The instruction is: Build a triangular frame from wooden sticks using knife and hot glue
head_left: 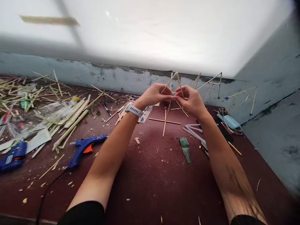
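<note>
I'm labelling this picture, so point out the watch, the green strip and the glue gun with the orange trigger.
Watch [134, 109]: head view, on its band.
Green strip [184, 142]: head view, upper part.
Glue gun [75, 157]: head view, on its blue handle.

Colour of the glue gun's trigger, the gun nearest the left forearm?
Orange, on a blue glue gun; shows best in the head view.

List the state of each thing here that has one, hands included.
Left hand: pinching the stick frame
Right hand: pinching the stick frame
Stick frame: held up, peak upward
Watch: fastened on left wrist
Glue gun: lying down, unheld; power unclear
Crossed sticks: resting, unheld
Green strip: lying down, unheld
</note>
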The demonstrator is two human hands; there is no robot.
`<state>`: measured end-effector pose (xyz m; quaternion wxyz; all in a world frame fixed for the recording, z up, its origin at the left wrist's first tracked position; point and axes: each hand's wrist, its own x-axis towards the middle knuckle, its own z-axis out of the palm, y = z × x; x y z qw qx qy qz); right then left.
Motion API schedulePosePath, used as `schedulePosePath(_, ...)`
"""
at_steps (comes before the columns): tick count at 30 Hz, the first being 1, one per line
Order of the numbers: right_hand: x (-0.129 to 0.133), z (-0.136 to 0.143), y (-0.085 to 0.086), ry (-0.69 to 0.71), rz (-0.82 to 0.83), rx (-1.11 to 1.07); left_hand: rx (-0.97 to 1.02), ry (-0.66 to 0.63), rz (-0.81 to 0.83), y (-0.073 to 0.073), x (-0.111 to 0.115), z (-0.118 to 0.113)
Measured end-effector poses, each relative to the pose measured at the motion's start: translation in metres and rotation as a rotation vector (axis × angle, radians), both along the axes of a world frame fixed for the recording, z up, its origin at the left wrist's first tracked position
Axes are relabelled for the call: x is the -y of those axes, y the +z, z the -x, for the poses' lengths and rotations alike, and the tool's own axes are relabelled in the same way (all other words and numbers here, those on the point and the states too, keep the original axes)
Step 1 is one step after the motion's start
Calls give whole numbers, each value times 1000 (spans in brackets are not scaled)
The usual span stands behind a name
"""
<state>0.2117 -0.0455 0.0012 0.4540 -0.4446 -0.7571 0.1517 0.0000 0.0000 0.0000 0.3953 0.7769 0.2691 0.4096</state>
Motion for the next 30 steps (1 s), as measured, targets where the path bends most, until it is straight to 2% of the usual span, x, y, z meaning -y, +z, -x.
schedulePosePath(7,0,-1,-2,-7,11,16,5,-12,25,1,1,0)
schedulePosePath(10,1,-3,3,-35,-16,47,23,-38,51,0,1,-1)
schedulePosePath(12,7,-2,11,-113,-164,101,32,-61,62,-1,1,-1)
schedulePosePath(15,30,9,22,-282,-475,141,40,-54,60,-2,1,-1)
schedulePosePath(17,52,22,18,-366,-571,49,45,-35,60,-2,0,-2)
schedulePosePath(19,72,35,-1,-411,-538,-81,50,-36,67,-2,0,-2)
schedulePosePath(20,80,41,-15,-405,-465,-106,53,-43,73,-2,0,-2)
schedulePosePath(23,87,50,-65,-339,-83,-117,65,-61,92,-4,-1,-3)
schedulePosePath(25,80,49,-92,-351,79,-136,70,-55,103,-5,-2,-4)
schedulePosePath(27,67,48,-110,-388,136,-120,74,-45,108,-5,-3,-4)
schedulePosePath(30,49,49,-120,-401,183,-71,73,-39,104,-5,-2,-3)
